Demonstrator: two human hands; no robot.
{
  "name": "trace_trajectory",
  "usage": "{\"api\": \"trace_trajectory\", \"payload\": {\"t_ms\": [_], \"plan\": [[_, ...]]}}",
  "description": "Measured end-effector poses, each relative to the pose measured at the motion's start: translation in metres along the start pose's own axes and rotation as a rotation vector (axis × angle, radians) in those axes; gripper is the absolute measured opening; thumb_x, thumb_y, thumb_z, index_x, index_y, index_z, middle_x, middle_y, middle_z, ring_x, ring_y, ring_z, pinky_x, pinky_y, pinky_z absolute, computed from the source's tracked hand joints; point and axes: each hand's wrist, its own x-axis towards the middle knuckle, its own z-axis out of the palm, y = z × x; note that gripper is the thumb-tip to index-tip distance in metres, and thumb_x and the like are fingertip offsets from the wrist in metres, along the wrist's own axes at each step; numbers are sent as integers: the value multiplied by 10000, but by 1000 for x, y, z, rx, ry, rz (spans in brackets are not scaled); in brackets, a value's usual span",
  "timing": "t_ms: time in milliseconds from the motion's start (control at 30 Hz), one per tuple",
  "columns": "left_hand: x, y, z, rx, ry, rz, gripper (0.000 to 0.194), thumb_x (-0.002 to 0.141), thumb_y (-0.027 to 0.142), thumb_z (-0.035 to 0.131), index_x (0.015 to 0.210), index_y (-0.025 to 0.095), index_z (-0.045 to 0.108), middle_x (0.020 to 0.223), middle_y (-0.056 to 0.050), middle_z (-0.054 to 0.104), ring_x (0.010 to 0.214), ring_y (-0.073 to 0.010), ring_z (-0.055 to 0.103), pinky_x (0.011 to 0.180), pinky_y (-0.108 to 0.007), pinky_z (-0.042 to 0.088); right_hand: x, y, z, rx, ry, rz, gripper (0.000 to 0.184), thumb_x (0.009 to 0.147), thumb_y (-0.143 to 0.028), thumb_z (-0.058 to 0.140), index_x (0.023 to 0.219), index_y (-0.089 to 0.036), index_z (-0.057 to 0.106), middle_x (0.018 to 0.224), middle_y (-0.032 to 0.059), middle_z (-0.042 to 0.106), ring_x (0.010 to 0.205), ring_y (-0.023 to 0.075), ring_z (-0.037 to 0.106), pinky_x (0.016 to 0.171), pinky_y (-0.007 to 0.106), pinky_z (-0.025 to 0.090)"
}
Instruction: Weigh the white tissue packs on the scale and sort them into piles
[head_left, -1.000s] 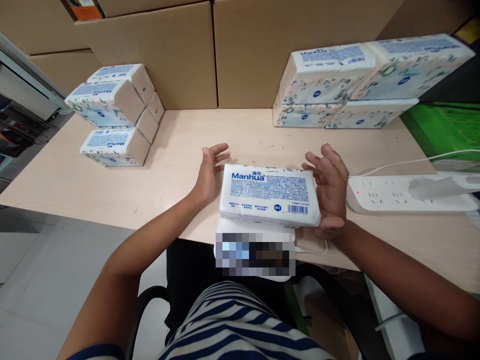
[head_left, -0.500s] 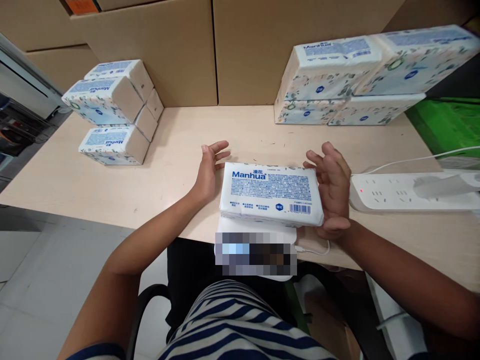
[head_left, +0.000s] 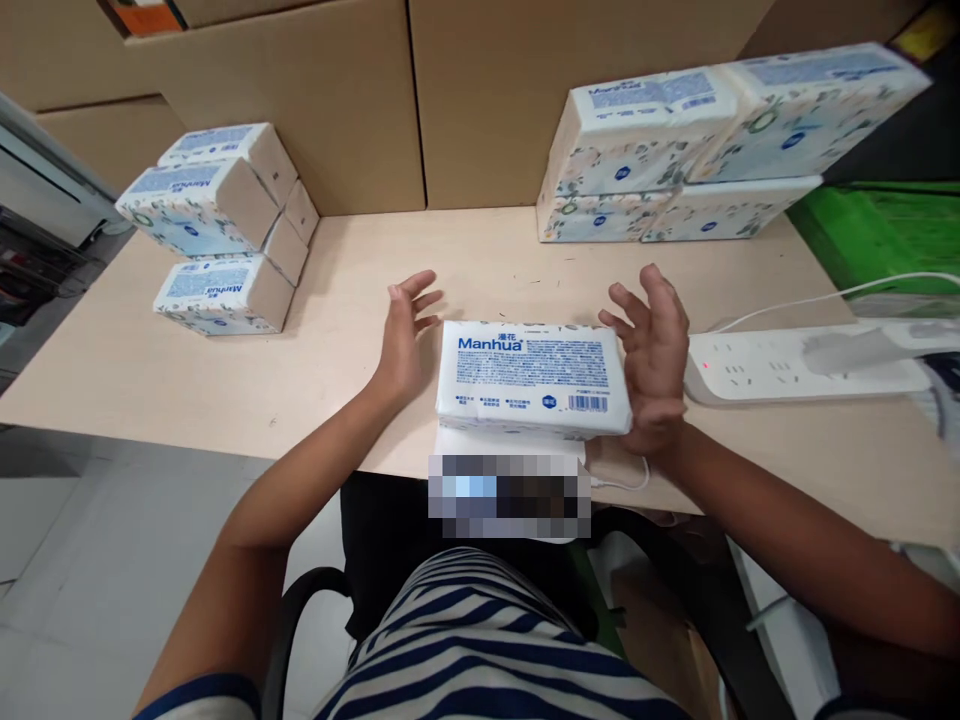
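Both hands open, one Manhua pack between them

So the left hand (head_left: 407, 340) is loosely spread, fingers a bit curled, just off the left end of the white Manhua pack (head_left: 534, 375); nothing's gripped in it that I can see. The right hand (head_left: 651, 360) is wide open too, fingers up and bent, palm turned toward the pack's right end; it's super close, but whether it's actually touching I honestly can't tell.

The pack itself lies flat near the front edge of the worktop (head_left: 352, 270), printed side up, barcode at the lower right; just in front of it, partly covered by it, is a white device (head_left: 510, 446) with a pixelated patch over it and a white cable (head_left: 637, 472) off its right side.

Further back on the left there's a stack of similar packs (head_left: 202, 215); on the back right, another stack (head_left: 622, 165), two visible on two; the white power strip (head_left: 750, 375) sits to the right of the right hand, red light on; big cardboard boxes (head_left: 300, 100) line the back.
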Motion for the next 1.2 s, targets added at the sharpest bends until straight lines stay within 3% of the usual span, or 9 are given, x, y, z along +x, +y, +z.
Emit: {"api": "trace_trajectory", "payload": {"t_ms": [133, 233, 467, 533, 633, 733, 933, 1067, 1200], "plan": [[-49, 43, -14, -3, 243, 129, 791, 967, 886, 245, 1524, 386, 500, 1763, -31, 373, 1638, -279, 348, 1278, -458, 390, -12, -52, -12, 192, 99, 291, 935, 911, -872, -61, 1734, -431, 5, 1852, -30, 40, 1715, 288, 76, 1276, 615, 353], [-94, 68, -32, -24, 258, 90, 743, 1019, 807, 140, 1586, 453, 464, 1792, 73, 324, 1699, -210, 199, 1343, -420, 313, -36, -76, -21, 302, 128, 493, 799, 989, -678, -150, 1731, -460, 49, 1843, -73, 92, 1706, 199, 111, 1298, 614, 334], [-104, 36, -37, 2, 297, 17, 818, 1004, 834, 234, 1709, 419, 238, 1854, 74, 42, 1715, -170, -6, 1402, -418, 67, -62, -66, -12, 357, 407, 660, 817, 1002, -772, 60, 1735, -425, 154, 1842, -44, 128, 1712, 208, 27, 1367, 591, 185], [-102, 29, -19, -16, 221, -21, 852, 976, 869, 283, 1702, 424, 260, 1854, 58, 63, 1717, -213, -19, 1403, -456, 91, -53, -79, -3, 416, 316, 691, 854, 992, -820, 139, 1737, -404, 162, 1835, -8, 177, 1715, 247, 64, 1360, 624, 186], [-113, 38, 5, -96, -57, -41, 813, 996, 827, 338, 1683, 394, 350, 1819, 10, 267, 1709, -275, 149, 1394, -480, 209, -36, -115, 3, 505, -45, 600, 914, 985, -827, 370, 1743, -402, 87, 1795, 36, 321, 1676, 299, 274, 1323, 626, 320], [-130, 60, 4, -183, -123, 31, 793, 1019, 804, 253, 1676, 381, 386, 1751, 9, 422, 1664, -291, 313, 1384, -472, 274, -25, -147, -6, 557, -245, 482, 902, 978, -817, 414, 1738, -427, 126, 1771, 12, 375, 1638, 310, 365, 1292, 568, 418], [-162, 73, -53, -137, 93, 158, 727, 1042, 767, 231, 1683, 445, 353, 1741, 64, 433, 1672, -269, 293, 1389, -450, 268, -9, -166, 15, 518, -501, 370, 981, 963, -759, 535, 1724, -472, -13, 1802, 10, 291, 1666, 336, 285, 1318, 683, 286], [-149, 78, -107, -76, 291, 181, 695, 1067, 718, 316, 1630, 348, 486, 1712, -4, 489, 1653, -294, 335, 1379, -468, 261, 27, -200, 77, 565, -669, 407, 1140, 943, -716, 633, 1726, -385, -127, 1819, 47, 235, 1695, 313, 206, 1350, 676, 147], [-96, 117, -187, -19, 318, 196, 800, 1000, 814, 376, 1479, 243, 666, 1506, -89, 699, 1548, -363, 496, 1271, -488, 427, 67, -245, 161, 725, -584, 340, 1234, 954, -643, 640, 1678, -311, -301, 1843, 62, 120, 1693, 273, 220, 1369, 605, 165]]}}
